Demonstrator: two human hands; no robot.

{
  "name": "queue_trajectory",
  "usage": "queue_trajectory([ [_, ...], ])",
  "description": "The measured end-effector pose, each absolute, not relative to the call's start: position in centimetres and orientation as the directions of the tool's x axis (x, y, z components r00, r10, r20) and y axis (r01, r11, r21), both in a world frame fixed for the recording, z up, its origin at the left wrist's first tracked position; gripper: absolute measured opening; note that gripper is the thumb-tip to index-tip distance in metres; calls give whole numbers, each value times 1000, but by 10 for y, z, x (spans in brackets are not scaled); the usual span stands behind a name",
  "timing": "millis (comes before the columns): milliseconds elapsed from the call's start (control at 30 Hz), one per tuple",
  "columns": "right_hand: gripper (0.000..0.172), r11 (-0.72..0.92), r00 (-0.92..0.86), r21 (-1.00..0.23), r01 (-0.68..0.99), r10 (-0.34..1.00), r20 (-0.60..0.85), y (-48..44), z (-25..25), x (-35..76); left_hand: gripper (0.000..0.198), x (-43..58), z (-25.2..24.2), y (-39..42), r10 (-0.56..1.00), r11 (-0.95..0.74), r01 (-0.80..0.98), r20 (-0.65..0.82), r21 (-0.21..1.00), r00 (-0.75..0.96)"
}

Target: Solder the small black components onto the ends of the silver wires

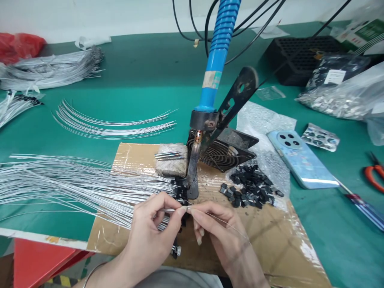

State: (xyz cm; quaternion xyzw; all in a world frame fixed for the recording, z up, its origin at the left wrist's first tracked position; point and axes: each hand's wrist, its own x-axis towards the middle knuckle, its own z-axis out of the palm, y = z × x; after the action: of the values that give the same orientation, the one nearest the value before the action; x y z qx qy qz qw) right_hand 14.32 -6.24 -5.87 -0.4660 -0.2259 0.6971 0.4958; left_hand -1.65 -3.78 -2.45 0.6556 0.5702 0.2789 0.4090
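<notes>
My left hand (154, 228) and my right hand (220, 226) meet fingertip to fingertip above a cardboard sheet (255, 248). Both are closed in a pinch on a thin white wire (171, 209); a fine strand trails back over my right hand. What lies exactly between the fingertips is too small to make out. Just behind them are black connectors (181, 192) on the ends of a large bundle of white wires (75, 180) reaching left. A blue-handled heating tool (214, 72) hangs in a black stand, its metal tip (193, 164) pointing down near the connectors.
A round-grilled fan (223, 154) stands behind the tip, beside a wrapped block (171, 162). Right of it lie a pile of small black parts (255, 186), a blue phone (303, 160) and orange-handled pliers (373, 176). Loose wires (114, 130) lie at the back left.
</notes>
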Motion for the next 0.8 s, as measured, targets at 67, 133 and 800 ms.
queue_trajectory([
  [67, 18, -401, -40, -762, -509, 895, -444, -63, -56, 140, 20, -15, -25, -39, 979, -5, 499, -97, 867, 178],
  [133, 18, -393, -6, -744, -540, 886, -464, -63, -54, 137, 20, -13, -26, -40, 984, -4, 482, -83, 876, 159],
  [800, 27, -185, 438, -864, 468, 898, 45, -70, -67, 197, 14, -13, -26, -35, 984, 134, 377, -169, 917, 61],
])
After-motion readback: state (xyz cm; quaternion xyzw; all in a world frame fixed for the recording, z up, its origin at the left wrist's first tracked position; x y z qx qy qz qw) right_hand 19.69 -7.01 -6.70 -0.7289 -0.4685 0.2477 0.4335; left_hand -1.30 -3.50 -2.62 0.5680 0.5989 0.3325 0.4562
